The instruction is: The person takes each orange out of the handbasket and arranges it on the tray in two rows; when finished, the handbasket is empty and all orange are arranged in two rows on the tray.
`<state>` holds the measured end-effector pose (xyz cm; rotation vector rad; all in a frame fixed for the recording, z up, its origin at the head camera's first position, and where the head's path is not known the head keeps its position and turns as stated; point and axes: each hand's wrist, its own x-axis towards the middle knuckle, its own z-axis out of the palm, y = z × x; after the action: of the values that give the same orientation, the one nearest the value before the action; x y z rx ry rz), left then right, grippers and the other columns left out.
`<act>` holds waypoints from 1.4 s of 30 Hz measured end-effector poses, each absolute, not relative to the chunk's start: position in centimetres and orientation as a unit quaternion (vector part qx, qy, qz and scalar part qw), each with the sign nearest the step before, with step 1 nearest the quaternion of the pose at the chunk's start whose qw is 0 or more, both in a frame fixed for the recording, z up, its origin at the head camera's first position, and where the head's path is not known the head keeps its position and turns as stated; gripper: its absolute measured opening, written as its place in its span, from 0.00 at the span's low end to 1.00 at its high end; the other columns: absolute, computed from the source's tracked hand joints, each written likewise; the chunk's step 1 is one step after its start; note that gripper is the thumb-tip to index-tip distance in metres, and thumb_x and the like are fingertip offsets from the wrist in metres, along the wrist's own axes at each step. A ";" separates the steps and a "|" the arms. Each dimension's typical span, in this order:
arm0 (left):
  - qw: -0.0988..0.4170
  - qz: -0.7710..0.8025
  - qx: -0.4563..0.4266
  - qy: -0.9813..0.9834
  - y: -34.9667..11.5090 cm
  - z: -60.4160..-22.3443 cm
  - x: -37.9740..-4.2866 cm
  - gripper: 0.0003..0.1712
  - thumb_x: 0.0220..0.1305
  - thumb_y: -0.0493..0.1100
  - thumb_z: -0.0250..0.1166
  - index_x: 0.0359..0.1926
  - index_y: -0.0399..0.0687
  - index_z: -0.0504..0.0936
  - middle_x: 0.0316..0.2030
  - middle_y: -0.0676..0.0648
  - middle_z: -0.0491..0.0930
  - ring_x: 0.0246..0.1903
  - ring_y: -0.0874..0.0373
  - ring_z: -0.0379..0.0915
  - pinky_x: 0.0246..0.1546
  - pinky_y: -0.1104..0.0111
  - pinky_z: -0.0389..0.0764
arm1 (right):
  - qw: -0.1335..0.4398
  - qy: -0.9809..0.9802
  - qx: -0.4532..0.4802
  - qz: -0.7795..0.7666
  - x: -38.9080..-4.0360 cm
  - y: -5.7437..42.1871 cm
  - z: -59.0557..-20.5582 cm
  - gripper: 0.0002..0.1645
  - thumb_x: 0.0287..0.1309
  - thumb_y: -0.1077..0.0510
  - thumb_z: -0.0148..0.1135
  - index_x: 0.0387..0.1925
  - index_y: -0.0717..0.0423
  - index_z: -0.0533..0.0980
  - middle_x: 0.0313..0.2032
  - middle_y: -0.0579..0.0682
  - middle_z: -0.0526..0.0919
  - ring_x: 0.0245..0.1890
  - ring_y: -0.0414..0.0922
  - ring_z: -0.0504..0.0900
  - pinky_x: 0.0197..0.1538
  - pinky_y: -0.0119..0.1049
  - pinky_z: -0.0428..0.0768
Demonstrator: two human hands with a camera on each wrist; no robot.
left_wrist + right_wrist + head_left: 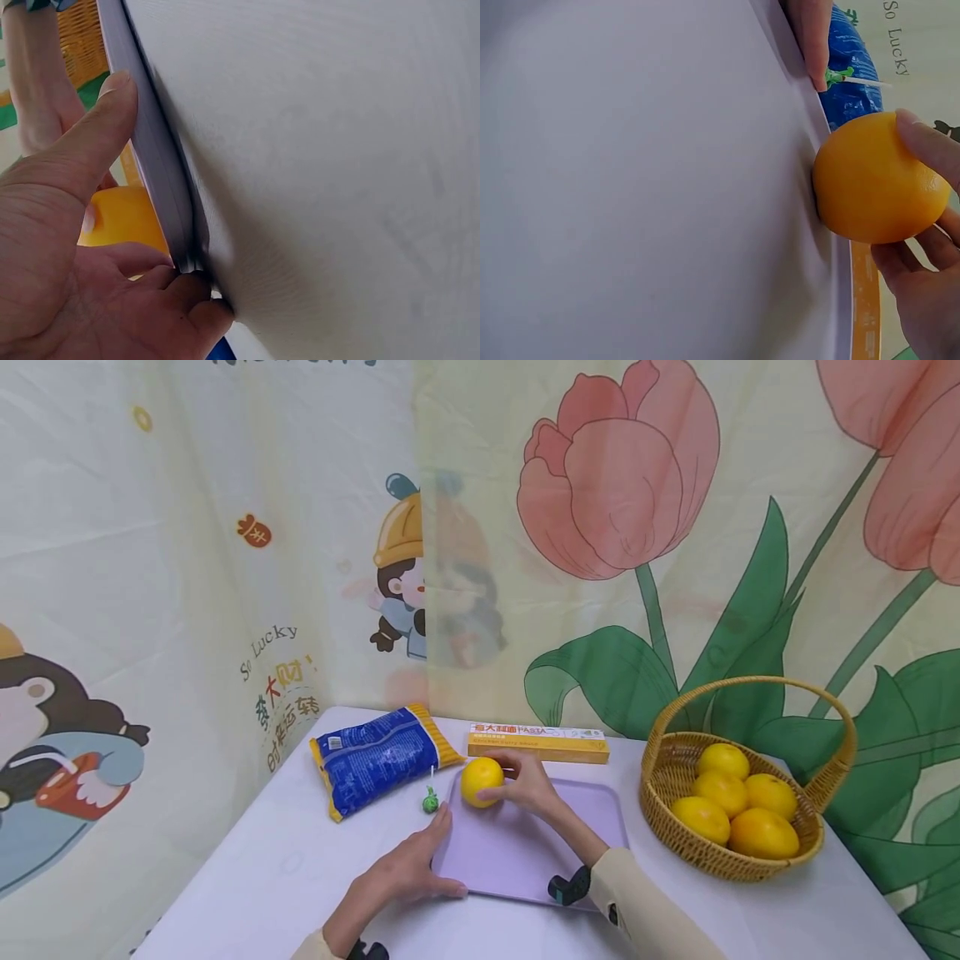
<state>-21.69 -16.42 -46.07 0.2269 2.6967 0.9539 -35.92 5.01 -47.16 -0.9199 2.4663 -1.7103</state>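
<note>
Two printed curtains point(202, 527) behind, one with large pink tulips, close against the far side of a white-covered tabletop point(300, 877); broad white room along the left flank, a narrower strip between tray and basket. Lilac tray point(510, 852) at the middle, with rounded corners and a low raised rim; most of its floor open, forearm across the right part. To the right, tall-handled wicker basket point(690, 856), its load of five oranges point(720, 793) visible only from the head; just a patch of weave in the left wrist view. Beyond the tray's far left corner, crinkled blue bag point(382, 768) with yellow ends; behind the far rim, flat yellow-and-white box point(536, 750) marked PASTA. Left hand point(416, 864) at the near left corner of the tray, thumb and fingers apart in the head view; in the left wrist view, thumb against the outer wall and fingers bent around the corner. Right hand point(525, 785) clamped on a single orange point(480, 782), thumb and fingertips on opposite sides. Round, smooth, faintly glossy skin; position over the tray's far left part, contact with the floor impossible to tell. Smallest, beside the left rim: shiny green piece point(430, 802) with a thin white stick.
</note>
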 end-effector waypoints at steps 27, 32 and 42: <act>0.130 0.337 0.087 0.928 -16.4 -46.1 -21.8 0.74 0.53 0.57 0.86 0.85 0.33 0.49 0.84 0.30 0.49 0.78 0.28 0.57 0.79 0.35 0.60 | 0.018 0.790 -0.298 -0.536 -35.1 8.4 -44.5 0.48 0.52 0.61 0.86 0.72 0.67 0.73 0.66 0.69 0.81 0.68 0.68 0.78 0.73 0.60 0.77; 0.123 0.332 0.088 0.931 -16.8 -45.7 -21.7 0.73 0.54 0.57 0.86 0.85 0.33 0.49 0.84 0.30 0.48 0.79 0.28 0.56 0.79 0.36 0.59 | -0.004 0.774 -0.331 -0.540 -33.3 10.8 -40.4 0.42 0.56 0.64 0.83 0.70 0.67 0.74 0.66 0.67 0.81 0.67 0.64 0.80 0.73 0.55 0.78; 0.130 0.335 0.079 0.930 -16.4 -46.1 -21.7 0.73 0.52 0.52 0.87 0.85 0.32 0.50 0.84 0.30 0.50 0.78 0.28 0.58 0.78 0.36 0.61 | -0.086 0.823 -0.346 -0.442 -28.7 21.4 -32.3 0.30 0.57 0.64 0.82 0.61 0.60 0.83 0.58 0.60 0.88 0.60 0.54 0.87 0.61 0.24 0.83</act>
<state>-21.72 -16.40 -46.13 0.2283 2.7022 0.9739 -28.66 21.35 -32.32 -1.1504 2.7384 -1.4697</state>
